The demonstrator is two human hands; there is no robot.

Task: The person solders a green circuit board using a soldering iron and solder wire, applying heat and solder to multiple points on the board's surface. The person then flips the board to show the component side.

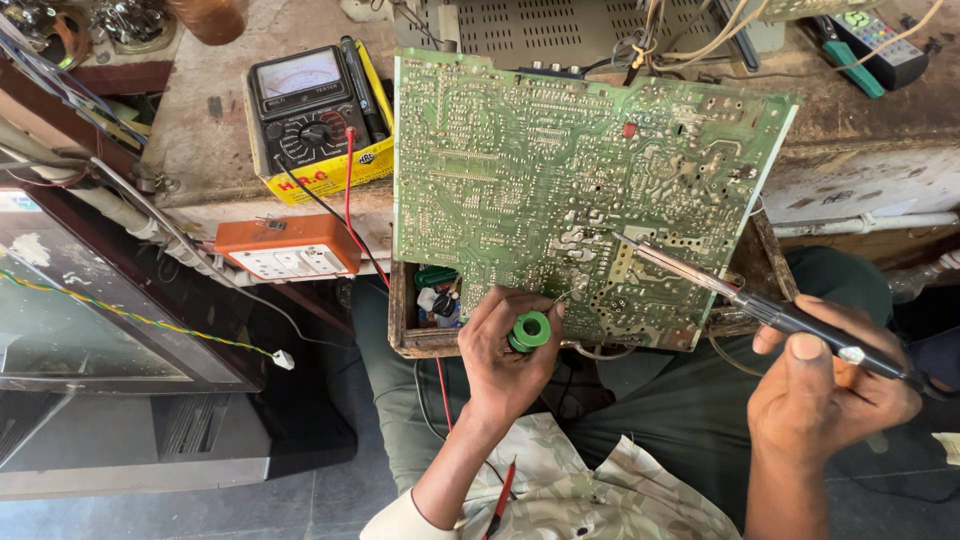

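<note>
Circuit board (560, 190), green, solder side up, lay tilted across a small wooden box (420, 340) at the edge of the worktop (200, 140). It sat at 12 o'clock from both hands.

Right hand (825, 395) was clamped around the dark handle of a soldering iron (740, 295). The shaft ran toward 10 o'clock, and the tip rested on or just above the board near its lower middle; I could not tell contact for certain.

Left hand (500, 355) was closed on a small green solder spool (530, 330), held just below the board's lower edge, at 9 o'clock from the iron's tip. A thin strand appeared to lead up toward the board.

Handling judgement: the board looked stiff, light and fragile, best taken by its bare edges. The iron should be held by the handle only, since the metal end is likely hot. The spool looked light and easy to pinch; its wire soft.

A yellow analogue multimeter (310, 120) stood at 10 o'clock from the board, an orange socket strip (290, 250) below it, well apart from both hands.
</note>
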